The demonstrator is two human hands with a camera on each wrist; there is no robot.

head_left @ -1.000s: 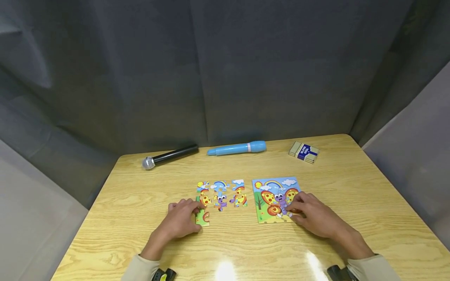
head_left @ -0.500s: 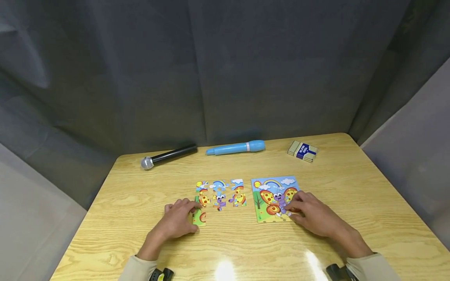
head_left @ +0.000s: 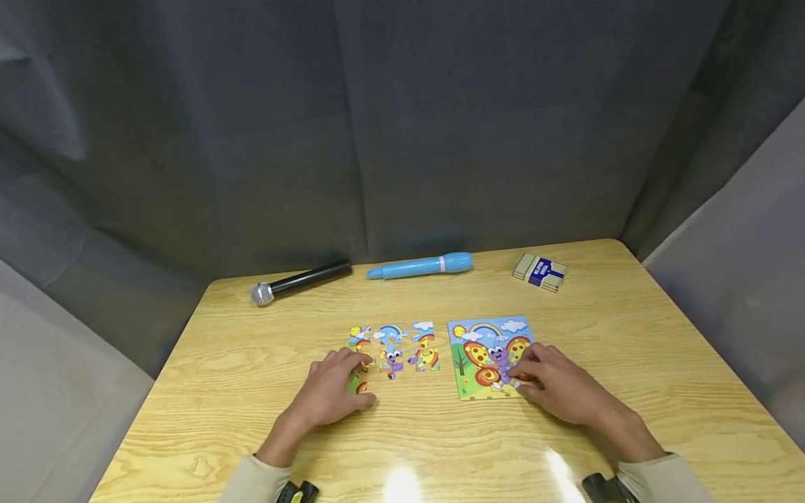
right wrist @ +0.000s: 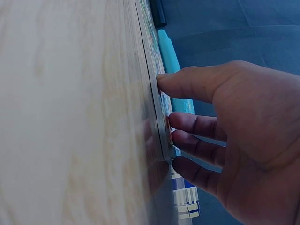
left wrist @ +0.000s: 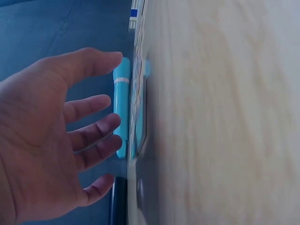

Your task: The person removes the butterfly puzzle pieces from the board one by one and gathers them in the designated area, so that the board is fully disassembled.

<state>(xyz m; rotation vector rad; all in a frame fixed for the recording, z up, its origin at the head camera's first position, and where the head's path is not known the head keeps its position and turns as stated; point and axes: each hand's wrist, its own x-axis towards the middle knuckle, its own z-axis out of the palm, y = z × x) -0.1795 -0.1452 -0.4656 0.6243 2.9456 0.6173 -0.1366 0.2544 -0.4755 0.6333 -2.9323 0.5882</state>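
My left hand (head_left: 330, 391) hovers at the left column of loose jigsaw pieces (head_left: 391, 358), its fingers spread and relaxed. In the left wrist view that hand (left wrist: 51, 136) has nothing between thumb and fingers. Part of the lower left green piece (head_left: 356, 383) shows between thumb and index finger; the hand hides the rest. To the right lies a square butterfly picture board (head_left: 465, 377). My right hand (head_left: 562, 388) rests on its lower right part, covering that corner. In the right wrist view the thumb and fingertips of this hand (right wrist: 253, 126) touch the board, loosely bent and apart.
A black microphone (head_left: 308, 278) with a silver head and a light blue marker-shaped tube (head_left: 420, 267) lie along the back of the wooden table (head_left: 415, 447). Farther right is a bundle of pale sticks (head_left: 540, 272) with a blue band. A dark curtain hangs behind.
My left hand has shifted slightly right over the left column, covering more of the lower left piece. The right hand has stayed on the picture board.
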